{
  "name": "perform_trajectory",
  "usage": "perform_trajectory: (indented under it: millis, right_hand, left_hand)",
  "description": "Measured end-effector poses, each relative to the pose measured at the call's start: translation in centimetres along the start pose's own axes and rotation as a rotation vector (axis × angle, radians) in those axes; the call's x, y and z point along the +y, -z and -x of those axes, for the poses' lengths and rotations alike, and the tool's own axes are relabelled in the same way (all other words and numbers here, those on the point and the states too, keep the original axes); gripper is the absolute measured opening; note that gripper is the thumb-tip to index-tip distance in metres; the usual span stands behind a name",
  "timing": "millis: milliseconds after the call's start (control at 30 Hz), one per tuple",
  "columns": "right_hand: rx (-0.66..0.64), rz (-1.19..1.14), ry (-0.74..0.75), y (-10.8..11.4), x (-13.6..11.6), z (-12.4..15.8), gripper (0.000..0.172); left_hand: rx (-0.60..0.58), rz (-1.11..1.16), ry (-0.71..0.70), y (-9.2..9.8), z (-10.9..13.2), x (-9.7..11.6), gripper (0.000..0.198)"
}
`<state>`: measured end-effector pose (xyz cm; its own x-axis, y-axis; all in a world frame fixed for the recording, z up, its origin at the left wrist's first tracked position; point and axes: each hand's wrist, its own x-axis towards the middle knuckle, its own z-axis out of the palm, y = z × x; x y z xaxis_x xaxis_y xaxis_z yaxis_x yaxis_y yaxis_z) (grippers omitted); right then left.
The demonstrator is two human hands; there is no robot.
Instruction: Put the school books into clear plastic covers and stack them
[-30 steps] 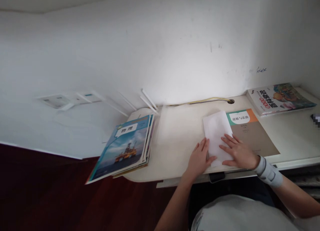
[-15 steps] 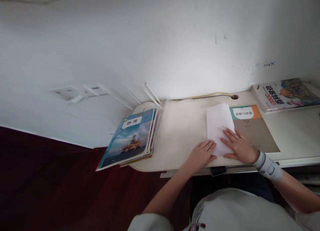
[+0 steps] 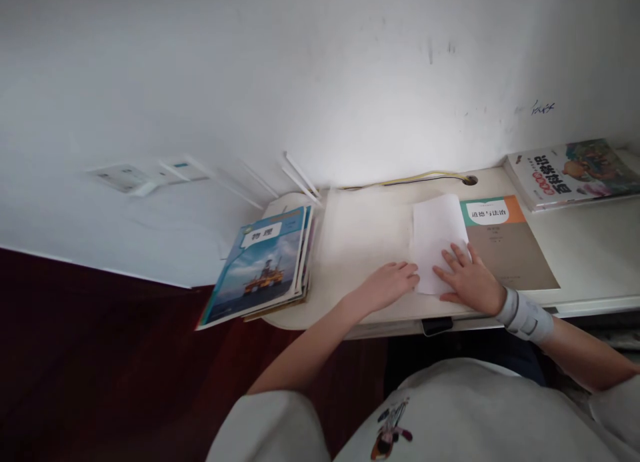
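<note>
A folded-looking white sheet of paper [image 3: 434,232] lies on the desk and covers the left side of a textbook [image 3: 520,252] with a grey-brown, green and orange cover. My right hand [image 3: 473,281] rests flat on the lower right of the paper, its fingers spread. At the paper's lower left edge is my left hand [image 3: 393,285], fingers stretched out close together, with the tips touching the edge. Its thumb is hard to make out. A grey-white band wraps my right wrist.
A stack of books with a blue physics textbook [image 3: 265,262] on top overhangs the desk's [image 3: 360,249] left end. Thick books [image 3: 575,172] lie at the back right. A yellow cable [image 3: 425,175] runs along the wall to a hole. White rods [image 3: 300,175] stand at the left corner.
My left hand has slid left from the lower part of the paper to its left edge. My right hand stays spread on the paper, slightly shifted. The view has tilted a little.
</note>
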<state>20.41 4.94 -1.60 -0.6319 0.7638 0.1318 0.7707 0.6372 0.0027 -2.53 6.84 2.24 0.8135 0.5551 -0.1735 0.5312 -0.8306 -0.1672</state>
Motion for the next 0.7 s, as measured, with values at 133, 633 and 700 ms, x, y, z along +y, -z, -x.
perform_trajectory:
  millis: [133, 633, 700]
  right_hand:
    - [-0.009, 0.014, 0.114, 0.0, -0.2, -0.7, 0.058]
    - [-0.028, 0.022, 0.085, -0.4, -0.7, -1.0, 0.046]
    - [-0.023, 0.019, 0.077, -0.5, -0.8, -1.0, 0.046]
  left_hand:
    - [0.020, -0.016, -0.112, 0.0, -0.7, -0.4, 0.012]
    - [-0.123, 0.199, -0.182, 1.4, -1.5, -1.5, 0.019]
    - [-0.115, 0.246, -0.162, 1.5, -1.7, -1.6, 0.022]
